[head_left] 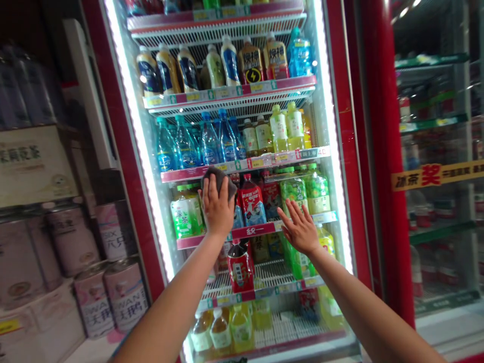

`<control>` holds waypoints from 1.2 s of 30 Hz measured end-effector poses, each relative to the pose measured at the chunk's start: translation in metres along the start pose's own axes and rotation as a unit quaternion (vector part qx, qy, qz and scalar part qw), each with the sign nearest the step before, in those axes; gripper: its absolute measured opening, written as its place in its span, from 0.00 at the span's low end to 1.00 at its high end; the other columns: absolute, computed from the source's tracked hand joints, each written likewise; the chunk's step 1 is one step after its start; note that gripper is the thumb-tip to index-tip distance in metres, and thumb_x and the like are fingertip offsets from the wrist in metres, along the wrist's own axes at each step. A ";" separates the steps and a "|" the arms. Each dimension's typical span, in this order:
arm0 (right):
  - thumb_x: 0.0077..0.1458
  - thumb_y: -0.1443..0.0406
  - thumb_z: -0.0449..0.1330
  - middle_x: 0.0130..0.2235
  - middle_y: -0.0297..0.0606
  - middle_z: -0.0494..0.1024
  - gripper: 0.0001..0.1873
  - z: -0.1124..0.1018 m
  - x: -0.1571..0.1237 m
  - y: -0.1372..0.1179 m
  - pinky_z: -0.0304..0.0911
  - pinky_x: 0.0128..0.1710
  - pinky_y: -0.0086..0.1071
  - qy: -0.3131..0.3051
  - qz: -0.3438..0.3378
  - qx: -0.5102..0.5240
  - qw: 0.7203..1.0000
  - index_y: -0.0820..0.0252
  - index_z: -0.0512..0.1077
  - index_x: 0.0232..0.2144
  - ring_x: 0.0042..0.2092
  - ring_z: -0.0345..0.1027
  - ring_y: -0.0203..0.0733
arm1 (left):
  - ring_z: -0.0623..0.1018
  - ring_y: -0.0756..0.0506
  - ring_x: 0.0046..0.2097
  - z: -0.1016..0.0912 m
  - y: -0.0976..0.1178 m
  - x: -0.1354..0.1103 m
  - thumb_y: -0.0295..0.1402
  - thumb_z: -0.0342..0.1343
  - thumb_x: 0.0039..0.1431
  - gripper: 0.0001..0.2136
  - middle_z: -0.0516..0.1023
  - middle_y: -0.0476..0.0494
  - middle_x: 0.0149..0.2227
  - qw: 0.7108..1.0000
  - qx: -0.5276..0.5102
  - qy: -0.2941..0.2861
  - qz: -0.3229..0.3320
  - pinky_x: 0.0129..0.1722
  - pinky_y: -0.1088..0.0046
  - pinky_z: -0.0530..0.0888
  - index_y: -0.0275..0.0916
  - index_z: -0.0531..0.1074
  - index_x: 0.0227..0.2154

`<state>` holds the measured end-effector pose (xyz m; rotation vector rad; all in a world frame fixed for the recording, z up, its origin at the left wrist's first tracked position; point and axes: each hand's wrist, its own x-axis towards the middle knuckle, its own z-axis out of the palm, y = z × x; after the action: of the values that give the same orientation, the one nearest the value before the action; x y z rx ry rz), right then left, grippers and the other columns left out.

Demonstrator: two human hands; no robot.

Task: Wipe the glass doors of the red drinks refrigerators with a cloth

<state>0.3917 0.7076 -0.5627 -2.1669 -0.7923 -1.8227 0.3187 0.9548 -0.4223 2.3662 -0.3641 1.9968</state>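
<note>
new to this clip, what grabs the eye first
A brightly lit drinks fridge fills the middle, its shelves packed with coloured bottles. The left hand presses a dark cloth on its glass at mid height; the right hand lies flat and open beside it.

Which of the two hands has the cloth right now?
The left hand: it presses a dark grey cloth against the front of the fridge. The right hand is spread open, with nothing in it.
</note>
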 end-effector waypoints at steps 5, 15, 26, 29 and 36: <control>0.66 0.61 0.57 0.75 0.45 0.39 0.45 0.000 0.001 -0.001 0.42 0.72 0.53 0.000 0.001 0.008 1.000 0.48 0.36 0.74 0.74 0.44 0.53 | 0.55 0.36 0.74 -0.008 -0.006 -0.047 0.32 0.58 0.65 0.29 0.57 0.40 0.73 0.987 0.001 -0.094 0.128 0.72 0.45 0.54 0.50 0.61 0.68; 0.66 0.59 0.56 0.74 0.46 0.49 0.39 0.001 0.003 0.000 0.43 0.72 0.52 0.004 -0.001 0.002 1.000 0.51 0.46 0.74 0.74 0.44 0.50 | 0.53 0.34 0.74 0.015 0.028 -0.003 0.34 0.56 0.66 0.27 0.55 0.39 0.73 0.997 -0.010 -0.025 0.072 0.72 0.42 0.49 0.47 0.63 0.67; 0.67 0.59 0.55 0.74 0.44 0.49 0.38 0.003 0.003 0.002 0.40 0.73 0.51 -0.004 -0.002 0.009 1.000 0.52 0.47 0.74 0.74 0.43 0.50 | 0.50 0.32 0.75 0.009 0.016 0.014 0.36 0.54 0.67 0.27 0.51 0.36 0.74 0.999 0.013 0.014 0.028 0.71 0.41 0.52 0.44 0.61 0.68; 0.67 0.59 0.55 0.74 0.45 0.49 0.39 0.003 0.003 0.002 0.41 0.73 0.50 0.012 -0.006 0.013 1.000 0.52 0.45 0.74 0.74 0.44 0.49 | 0.50 0.33 0.75 0.021 0.038 0.027 0.34 0.54 0.67 0.27 0.51 0.36 0.74 0.998 0.025 0.002 0.065 0.72 0.41 0.51 0.44 0.60 0.68; 0.67 0.59 0.56 0.74 0.46 0.49 0.39 0.004 0.002 0.003 0.41 0.72 0.51 0.022 -0.011 0.021 0.999 0.52 0.45 0.74 0.74 0.45 0.50 | 0.53 0.37 0.74 0.005 0.023 -0.032 0.30 0.59 0.63 0.32 0.55 0.39 0.73 0.972 0.041 -0.105 0.208 0.72 0.50 0.56 0.47 0.58 0.69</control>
<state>0.3968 0.7080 -0.5607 -2.0937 -0.8409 -1.8401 0.3146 0.9364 -0.4579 2.7498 -0.8666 1.9371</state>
